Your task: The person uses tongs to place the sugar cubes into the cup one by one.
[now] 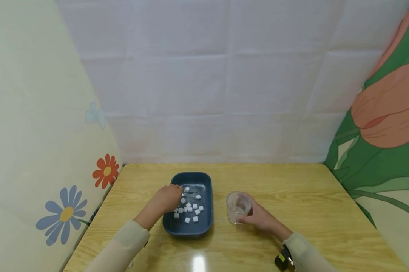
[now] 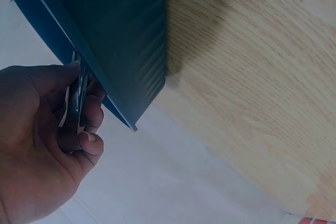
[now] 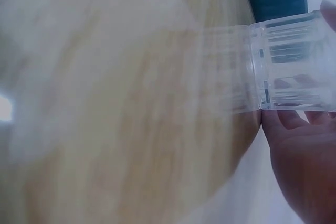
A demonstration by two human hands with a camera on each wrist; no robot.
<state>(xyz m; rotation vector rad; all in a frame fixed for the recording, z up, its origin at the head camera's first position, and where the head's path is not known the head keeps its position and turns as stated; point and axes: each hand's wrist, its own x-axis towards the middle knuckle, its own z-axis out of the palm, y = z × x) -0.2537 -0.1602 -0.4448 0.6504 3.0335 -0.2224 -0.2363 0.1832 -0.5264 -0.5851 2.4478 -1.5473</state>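
A dark blue rectangular tray (image 1: 187,231) stands on the table, with several small white cubes (image 1: 190,207) scattered over its bottom. Over its left rim reaches my left hand (image 1: 168,198). In the left wrist view, its thumb and curled fingers grip a pair of metal tongs (image 2: 82,95) near the tray wall. The tongs' ends reach into the tray, close to a white cube (image 1: 198,197). To the right of the tray, my right hand (image 1: 258,216) holds a clear glass (image 1: 237,207) from its right side, fingers and thumb around it. The glass stands upright.
The wooden table (image 1: 279,185) runs back to a white sheet (image 1: 224,83). Painted walls with flowers flank it on the left and right. A black device (image 1: 281,261) is strapped at the right wrist.
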